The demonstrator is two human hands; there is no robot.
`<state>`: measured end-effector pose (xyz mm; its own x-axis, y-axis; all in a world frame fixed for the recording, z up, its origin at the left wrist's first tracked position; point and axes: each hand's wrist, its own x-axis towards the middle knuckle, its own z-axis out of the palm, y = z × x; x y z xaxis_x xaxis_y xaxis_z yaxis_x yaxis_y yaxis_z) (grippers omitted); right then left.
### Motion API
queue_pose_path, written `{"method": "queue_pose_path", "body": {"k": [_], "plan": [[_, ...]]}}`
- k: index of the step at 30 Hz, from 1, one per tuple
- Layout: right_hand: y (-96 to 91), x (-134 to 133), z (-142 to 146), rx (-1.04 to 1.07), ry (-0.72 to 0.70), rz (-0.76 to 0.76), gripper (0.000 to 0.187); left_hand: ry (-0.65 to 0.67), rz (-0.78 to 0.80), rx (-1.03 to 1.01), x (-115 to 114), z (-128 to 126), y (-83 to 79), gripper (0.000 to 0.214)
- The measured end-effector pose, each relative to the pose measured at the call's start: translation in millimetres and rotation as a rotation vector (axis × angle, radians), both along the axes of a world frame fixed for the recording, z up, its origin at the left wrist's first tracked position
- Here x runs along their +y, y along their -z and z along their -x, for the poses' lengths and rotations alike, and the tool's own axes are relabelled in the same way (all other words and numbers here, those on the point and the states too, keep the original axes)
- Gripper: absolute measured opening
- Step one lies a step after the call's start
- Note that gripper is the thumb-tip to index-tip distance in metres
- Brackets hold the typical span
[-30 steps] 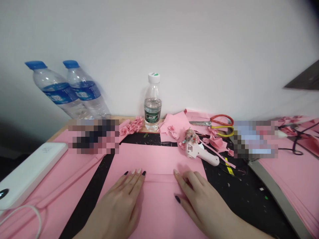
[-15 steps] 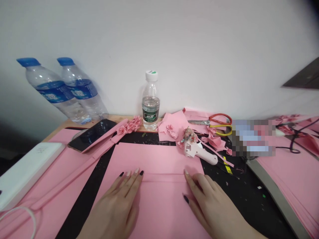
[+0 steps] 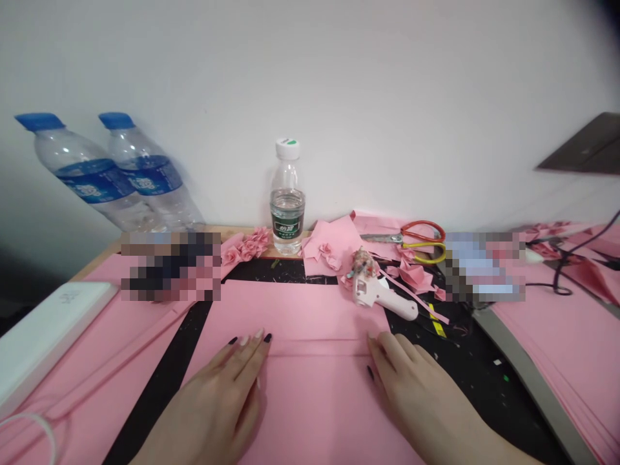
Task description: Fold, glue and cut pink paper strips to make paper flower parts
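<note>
We find the left hand (image 3: pixel 217 407) and right hand (image 3: pixel 426 400) open on the pink paper sheet (image 3: pixel 310 316) at twelve o'clock, where slippage could skew its crease (image 3: pixel 314 347) or push it into the glue gun (image 3: pixel 380 294) at one o'clock.

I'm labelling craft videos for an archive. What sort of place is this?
Probably a paper-craft workbench: a pink paper sheet lies on it, with a pink hot glue gun and handmade pink paper roses nearby.

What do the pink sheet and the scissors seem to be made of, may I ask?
The pink sheet looks like matte paper or thin card: crisp crease, no sheen. The scissors seem steel-bladed, shiny grey, with glossy red and yellow handles, probably plastic.
</note>
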<state>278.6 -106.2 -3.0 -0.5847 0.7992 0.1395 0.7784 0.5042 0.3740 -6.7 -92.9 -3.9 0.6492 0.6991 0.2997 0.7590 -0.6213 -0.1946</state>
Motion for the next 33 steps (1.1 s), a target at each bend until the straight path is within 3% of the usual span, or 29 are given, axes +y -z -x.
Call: {"method": "queue_pose_path", "body": {"k": [6,14,21,24,28,33], "plan": [[0.3,3,26,0.156,-0.002,-0.065,0.019,0.035,-0.034,-0.009,0,-14,-1.8,0.040],[11.5,6,51,0.286,0.005,-0.002,0.067,0.075,0.039,-0.142,5,-27,13.6,0.040],[6.8,13,74,0.351,-0.023,0.053,0.073,0.141,0.159,-0.109,5,-33,21.1,0.051],[4.6,15,74,0.345,-0.049,0.059,0.068,0.136,0.219,-0.089,5,-33,24.4,0.058],[3.2,14,66,0.320,-0.049,0.061,0.076,0.115,0.267,-0.079,4,-31,22.2,0.063],[7.6,11,46,0.271,-0.030,0.014,0.076,0.110,0.206,-0.078,5,-30,13.9,0.055]]}}
